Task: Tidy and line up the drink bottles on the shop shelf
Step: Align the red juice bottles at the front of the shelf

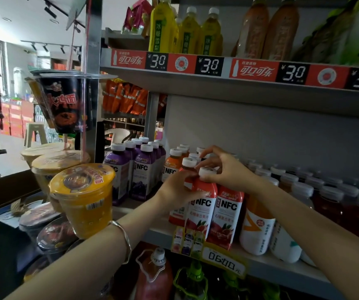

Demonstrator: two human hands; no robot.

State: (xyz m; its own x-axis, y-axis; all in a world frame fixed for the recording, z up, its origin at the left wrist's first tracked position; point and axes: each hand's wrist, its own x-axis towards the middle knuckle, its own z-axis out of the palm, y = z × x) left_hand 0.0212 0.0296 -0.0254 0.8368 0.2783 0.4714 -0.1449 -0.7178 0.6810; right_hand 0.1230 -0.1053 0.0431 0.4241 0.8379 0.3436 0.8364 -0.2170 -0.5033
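Because the red NFC bottle (pixel 200 210) stands at the shelf (pixel 286 272) front edge, touching its twin (pixel 228 213), we judge a sharp twist could topple either. Left hand (pixel 175 191) wraps its shoulder, fingers curled; right hand (pixel 226 169) pinches the white cap (pixel 205 170), other fingers spread loose.

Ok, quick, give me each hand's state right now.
Left hand: grips the shoulder of the front red NFC bottle.
Right hand: pinches that bottle's white cap.
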